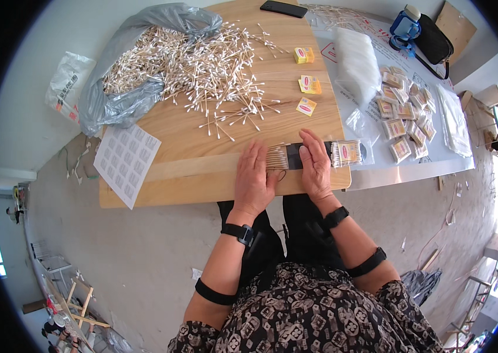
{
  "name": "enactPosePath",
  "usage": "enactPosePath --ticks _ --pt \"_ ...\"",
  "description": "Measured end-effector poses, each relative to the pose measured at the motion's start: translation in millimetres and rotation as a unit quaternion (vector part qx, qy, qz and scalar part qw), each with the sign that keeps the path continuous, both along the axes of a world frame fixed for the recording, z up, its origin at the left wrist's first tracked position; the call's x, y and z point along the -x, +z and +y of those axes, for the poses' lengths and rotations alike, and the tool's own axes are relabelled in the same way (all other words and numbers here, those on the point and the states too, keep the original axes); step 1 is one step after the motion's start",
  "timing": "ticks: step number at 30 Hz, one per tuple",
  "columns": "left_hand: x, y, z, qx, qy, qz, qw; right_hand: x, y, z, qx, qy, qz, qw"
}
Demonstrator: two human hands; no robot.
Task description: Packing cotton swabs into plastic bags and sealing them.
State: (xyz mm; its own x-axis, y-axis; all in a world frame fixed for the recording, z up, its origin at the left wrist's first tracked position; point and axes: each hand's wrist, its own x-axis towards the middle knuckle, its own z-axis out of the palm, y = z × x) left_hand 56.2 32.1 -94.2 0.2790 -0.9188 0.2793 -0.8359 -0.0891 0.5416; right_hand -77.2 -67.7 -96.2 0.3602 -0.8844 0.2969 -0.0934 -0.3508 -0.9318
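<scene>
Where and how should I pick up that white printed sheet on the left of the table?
Probably pinch the white printed sheet by its left corner, coming from the left: it's thin and flat, and that corner juts past the edge of the wooden table, leaving room for a finger beneath.

Desk [202, 159]: smooth, grained wood. On desk: crinkled, glossy plastic bag [134, 107]; matt cotton-tipped swabs [202, 65]; matt paper sheet [126, 162]. Right of desk: shiny plastic packets [405, 110].

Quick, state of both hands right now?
Left hand: open, beside the row of cotton swabs.
Right hand: open, at the black piece; any grip unclear.
</scene>
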Motion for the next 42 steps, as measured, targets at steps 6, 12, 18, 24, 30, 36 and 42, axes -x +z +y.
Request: enactPosePath --ticks 6,12,18,24,30,36,42 --pt "12.4 -9.6 -20.2 0.129 0.108 0.190 0.967 -21.1 -6.9 3.1 -0.049 -0.002 -0.081 0.996" --pt "26.1 -7.0 -35.9 0.116 0.103 0.216 0.964 -26.2 -12.4 -2.0 -0.102 0.008 -0.069 0.992" --pt "28.0 -12.6 -41.9 0.146 0.109 0.298 0.937 -18.0 -10.2 -8.4 -0.149 -0.025 -0.119 0.981" --pt "14.7 -29.1 -59.2 0.225 0.110 0.471 0.846 -28.6 -6.0 -28.7 -0.145 0.048 -0.107 0.983" --pt "4.7 -27.1 -42.7 0.218 0.061 0.541 0.810 -19.8 -8.4 -8.3 -0.153 0.028 -0.139 0.978" --pt "29.4 13.0 -10.1 -0.158 -0.049 -0.122 0.979 20.7 -8.2 -13.4 -0.192 0.037 -0.101 0.976" --pt "31.0 12.0 -5.3 -0.163 -0.030 -0.123 0.979 18.4 -5.0 -3.7 -0.100 0.065 -0.045 0.992"
